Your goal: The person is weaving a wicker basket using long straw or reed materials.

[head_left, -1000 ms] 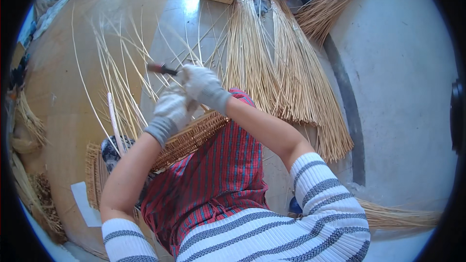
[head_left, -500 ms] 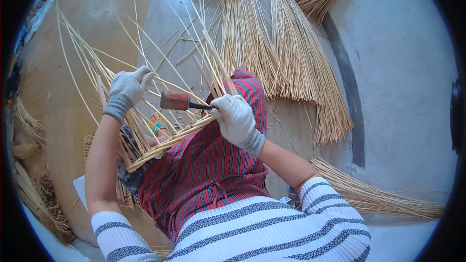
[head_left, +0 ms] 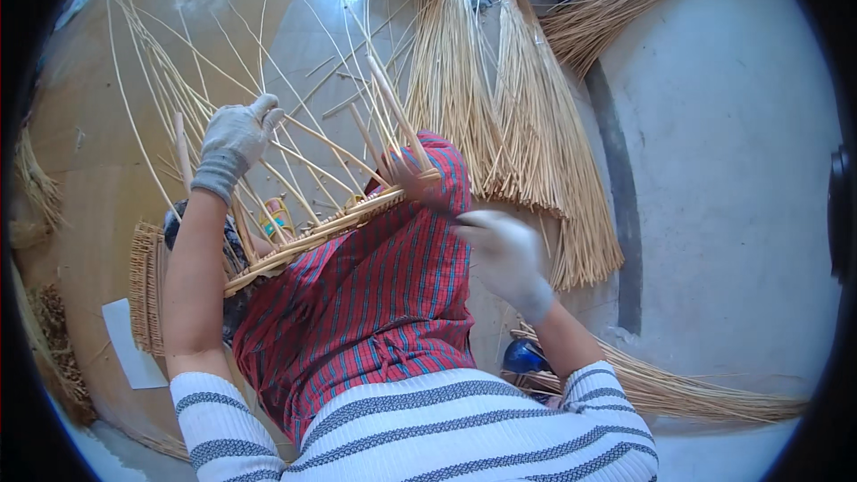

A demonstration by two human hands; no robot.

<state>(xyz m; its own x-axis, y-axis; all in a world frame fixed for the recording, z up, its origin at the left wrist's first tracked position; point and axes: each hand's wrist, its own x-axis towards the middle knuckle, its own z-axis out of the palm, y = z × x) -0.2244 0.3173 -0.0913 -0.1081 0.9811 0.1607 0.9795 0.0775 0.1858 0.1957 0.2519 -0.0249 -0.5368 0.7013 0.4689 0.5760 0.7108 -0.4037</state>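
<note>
- The half-woven basket (head_left: 312, 236) lies across the person's lap, on the red striped cloth (head_left: 366, 303) that covers the knees.
- Its woven rim runs as a long band from lower left to upper right, rising toward the right.
- Its loose stakes (head_left: 268, 116) fan upward and away from the person, toward the top left of the view.
- The left hand (head_left: 234, 138), in a grey glove, is raised among the stakes with its fingers curled around a few of them, closed on them.
- The right hand (head_left: 500, 254), also gloved, is blurred beside the right knee, near the rim's upper end; whether its fingers are spread or pinching something cannot be told.
- Long bundles of pale reeds (head_left: 500, 98) lie fanned on the floor beyond the basket, more at the lower right (head_left: 678, 388).
- A flat woven mat (head_left: 143, 281) lies to the left, with a white sheet of paper (head_left: 129, 348) just beside it.
- The floor (head_left: 732, 170) is smooth grey concrete on the right and tan on the left.
- A dark blue rounded object (head_left: 525, 357) sits under the right forearm.
</note>
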